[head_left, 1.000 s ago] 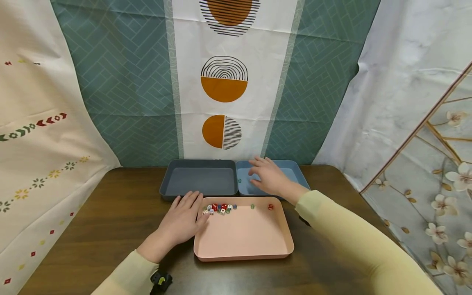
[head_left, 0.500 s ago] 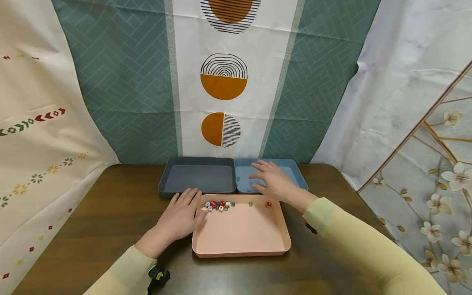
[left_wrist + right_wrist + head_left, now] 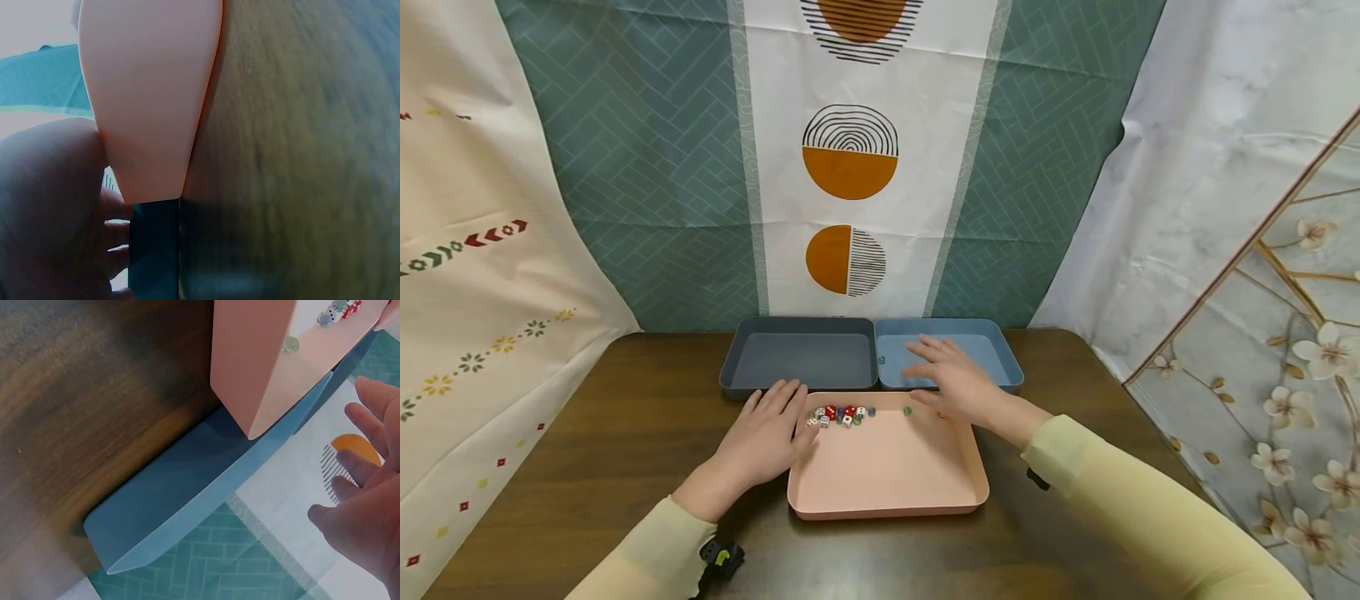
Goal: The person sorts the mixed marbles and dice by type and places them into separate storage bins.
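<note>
Across the near part of the table (image 3: 865,562), I see bare brown wood, then the pink tray (image 3: 887,483). On my head view, the left hand (image 3: 763,437) lies along the tray's left rim, flat and relaxed, holding nothing I can see; the left wrist view adds the tray's outer wall right beside it.

Inside, along the far wall and towards the left, red and white dice (image 3: 831,412) cluster with small green and blue pieces. A green bead (image 3: 907,411) sits apart to their right; only the right wrist view lets me make out its glassy roundness. Farther right, a red die (image 3: 942,415) shows in the head view, partly covered by the right hand (image 3: 955,383).

That hand is loose, fingers spread; the right wrist view shows it free of the trays, with nothing grasped.

Beyond, the blue tray (image 3: 1000,362) has a small greenish piece (image 3: 882,360) at its left, which I get from the head view alone. Left of it stands the dark grey tray (image 3: 801,354), before a patterned cloth (image 3: 921,275).
</note>
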{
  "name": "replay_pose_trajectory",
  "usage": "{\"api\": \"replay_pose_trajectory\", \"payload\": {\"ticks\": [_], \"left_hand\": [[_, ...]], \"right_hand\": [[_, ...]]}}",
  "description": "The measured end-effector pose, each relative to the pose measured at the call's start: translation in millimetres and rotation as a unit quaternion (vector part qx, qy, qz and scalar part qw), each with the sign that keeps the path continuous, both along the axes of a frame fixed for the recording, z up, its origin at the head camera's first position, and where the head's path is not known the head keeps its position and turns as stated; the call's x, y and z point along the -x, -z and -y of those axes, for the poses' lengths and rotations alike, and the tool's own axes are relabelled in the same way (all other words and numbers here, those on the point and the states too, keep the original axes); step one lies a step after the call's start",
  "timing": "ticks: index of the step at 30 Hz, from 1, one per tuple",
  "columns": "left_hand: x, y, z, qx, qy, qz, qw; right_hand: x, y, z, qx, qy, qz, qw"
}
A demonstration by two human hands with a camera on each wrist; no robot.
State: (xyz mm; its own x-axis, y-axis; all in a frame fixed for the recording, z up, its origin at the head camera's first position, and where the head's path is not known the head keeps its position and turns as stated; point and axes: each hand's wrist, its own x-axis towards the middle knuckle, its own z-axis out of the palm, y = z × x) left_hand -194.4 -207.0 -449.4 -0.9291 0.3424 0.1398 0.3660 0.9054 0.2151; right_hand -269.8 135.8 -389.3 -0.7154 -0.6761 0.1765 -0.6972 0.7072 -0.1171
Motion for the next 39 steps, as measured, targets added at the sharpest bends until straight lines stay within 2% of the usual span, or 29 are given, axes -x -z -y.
{"api": "replay_pose_trajectory", "payload": {"ticks": [7, 15, 23, 39], "left_hand": [[2.7, -0.1, 1.6, 0.002, 0.000, 0.007, 1.0000], [3.1, 0.7, -1.7, 0.000, -0.002, 0.012, 0.9999], [6.3, -0.7, -0.4, 0.002, -0.001, 0.014, 0.9999], [3.7, 1.1, -1.3, 0.006, -0.006, 0.019, 0.9998]], "right_hand": [[-7.8, 6.5, -3.6, 0.015, -0.016, -0.005, 0.9998], [-15.8, 16.4, -6.2, 0.008, 0.003, 0.009, 0.9999], [-13.8, 19.3, -4.8, -0.006, 0.002, 0.014, 0.9999], [-11.4, 27.2, -2.4, -0.023, -0.002, 0.015, 0.9996]]}}
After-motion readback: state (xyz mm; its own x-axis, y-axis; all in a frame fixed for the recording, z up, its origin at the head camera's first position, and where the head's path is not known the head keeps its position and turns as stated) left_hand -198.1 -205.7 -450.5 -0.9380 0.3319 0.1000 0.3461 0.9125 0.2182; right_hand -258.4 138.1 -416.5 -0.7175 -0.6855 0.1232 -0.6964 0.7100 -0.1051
